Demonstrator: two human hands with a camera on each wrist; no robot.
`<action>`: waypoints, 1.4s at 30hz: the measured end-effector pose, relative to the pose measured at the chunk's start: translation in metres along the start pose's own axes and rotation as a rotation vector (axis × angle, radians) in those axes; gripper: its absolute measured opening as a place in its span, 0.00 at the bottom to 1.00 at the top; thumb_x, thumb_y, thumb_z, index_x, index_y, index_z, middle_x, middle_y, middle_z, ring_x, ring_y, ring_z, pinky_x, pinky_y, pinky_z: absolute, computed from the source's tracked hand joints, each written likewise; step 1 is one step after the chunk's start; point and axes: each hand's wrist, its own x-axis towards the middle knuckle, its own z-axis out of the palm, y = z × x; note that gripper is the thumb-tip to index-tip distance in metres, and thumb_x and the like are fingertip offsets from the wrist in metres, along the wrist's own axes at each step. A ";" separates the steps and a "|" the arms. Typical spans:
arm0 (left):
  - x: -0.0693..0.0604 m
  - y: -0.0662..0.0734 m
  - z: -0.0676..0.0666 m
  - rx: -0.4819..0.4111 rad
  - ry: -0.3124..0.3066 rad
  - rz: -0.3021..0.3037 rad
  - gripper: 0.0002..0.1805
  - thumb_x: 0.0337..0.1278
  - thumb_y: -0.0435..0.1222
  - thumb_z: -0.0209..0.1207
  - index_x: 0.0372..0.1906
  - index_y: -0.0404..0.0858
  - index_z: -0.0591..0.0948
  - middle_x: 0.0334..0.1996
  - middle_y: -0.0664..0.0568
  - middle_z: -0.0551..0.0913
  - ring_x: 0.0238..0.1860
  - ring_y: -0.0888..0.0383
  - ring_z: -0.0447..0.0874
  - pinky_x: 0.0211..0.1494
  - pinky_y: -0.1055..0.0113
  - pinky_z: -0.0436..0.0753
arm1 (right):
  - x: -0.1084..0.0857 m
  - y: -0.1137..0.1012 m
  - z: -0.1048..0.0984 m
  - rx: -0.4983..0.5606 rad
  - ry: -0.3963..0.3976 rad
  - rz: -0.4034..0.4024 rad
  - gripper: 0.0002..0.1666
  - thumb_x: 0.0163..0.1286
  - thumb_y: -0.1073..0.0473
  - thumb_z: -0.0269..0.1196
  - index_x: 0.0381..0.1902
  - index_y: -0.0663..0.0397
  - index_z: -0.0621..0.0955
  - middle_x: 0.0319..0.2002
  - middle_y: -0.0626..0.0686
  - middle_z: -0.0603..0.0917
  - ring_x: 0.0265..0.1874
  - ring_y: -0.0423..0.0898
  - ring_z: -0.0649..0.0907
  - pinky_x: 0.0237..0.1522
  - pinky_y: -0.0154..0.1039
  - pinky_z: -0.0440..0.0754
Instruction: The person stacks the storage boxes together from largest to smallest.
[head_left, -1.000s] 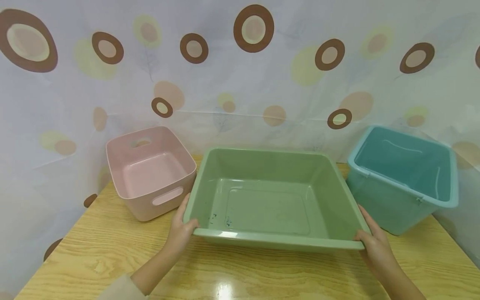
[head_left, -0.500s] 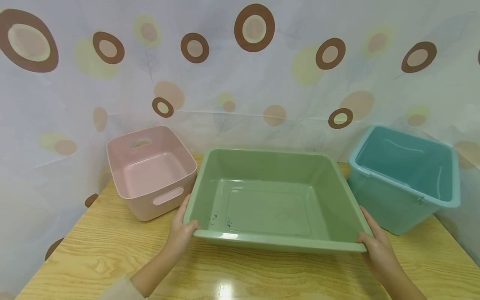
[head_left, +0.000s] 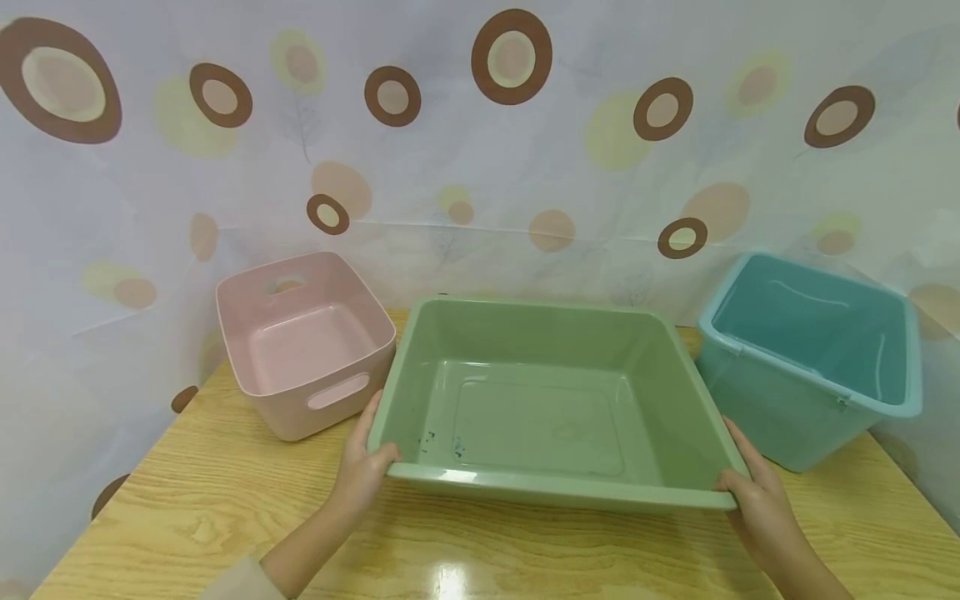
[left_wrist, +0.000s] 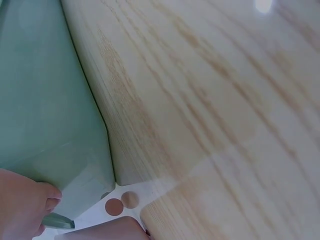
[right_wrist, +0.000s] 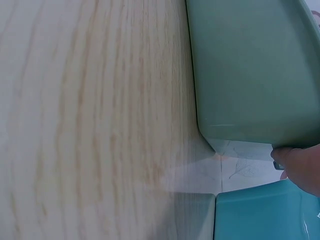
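A wide green plastic basin (head_left: 540, 417) sits in the middle of the wooden table, with small dark blue specks on its inner floor at the left. My left hand (head_left: 362, 467) grips its near left corner, thumb over the rim. The near right corner is held the same way by my right hand (head_left: 756, 492). In the left wrist view, curled fingers of the left hand (left_wrist: 27, 207) show under the basin's rim, beside its outer wall (left_wrist: 55, 110). The right wrist view catches part of the right hand (right_wrist: 300, 165) at the basin's end (right_wrist: 255, 75).
On the left stands a pink basket (head_left: 322, 392) with handle slots, close to the basin. A teal bin (head_left: 780, 400) stands on the right, near my right hand. Behind them hangs a patterned cloth (head_left: 450, 150). Wood-grain tabletop (head_left: 225, 475) spreads in front.
Both hands keep their grip on the basin's near corners. The head view has shifted very slightly; otherwise the basin, basket and bin look the same.
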 end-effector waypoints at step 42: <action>-0.003 0.001 0.000 0.007 -0.007 -0.003 0.49 0.37 0.21 0.46 0.73 0.36 0.45 0.71 0.36 0.51 0.65 0.38 0.58 0.63 0.50 0.66 | -0.004 -0.003 0.001 -0.047 0.010 0.045 0.51 0.59 0.76 0.41 0.73 0.41 0.36 0.61 0.38 0.54 0.43 0.24 0.72 0.39 0.28 0.76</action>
